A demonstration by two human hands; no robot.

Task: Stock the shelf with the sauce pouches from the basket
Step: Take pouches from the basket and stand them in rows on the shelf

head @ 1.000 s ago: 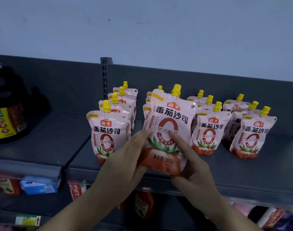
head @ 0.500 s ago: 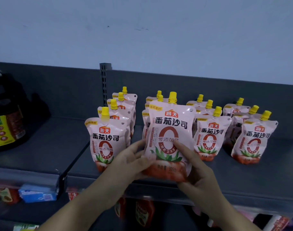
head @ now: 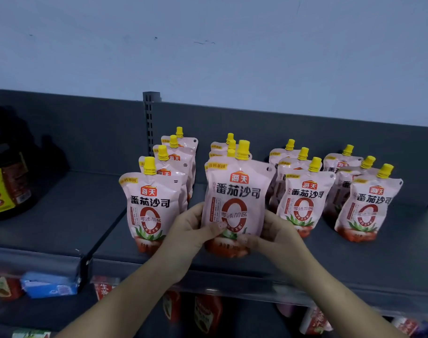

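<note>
A pink tomato sauce pouch [head: 237, 191] with a yellow cap stands upright at the front of the second row on the dark grey shelf [head: 354, 259]. My left hand [head: 186, 230] grips its lower left side and my right hand [head: 278, 235] grips its lower right side, thumbs on the front. Its base rests on the shelf or just above it; I cannot tell which. Several matching pouches stand in rows behind and beside it: a left row [head: 149, 203], a row to the right [head: 303, 198] and a far right row [head: 369, 206]. The basket is out of view.
A large dark bottle with a yellow label [head: 5, 172] stands on the adjoining shelf section at the left. A slotted upright post [head: 149, 123] divides the back panels. Red packets and a blue pack [head: 49, 286] sit on the lower shelf below.
Both hands have moved the held pouch back and down onto the front of the second row. It now stands straighter, and my fingers have slid from its front to its sides.
</note>
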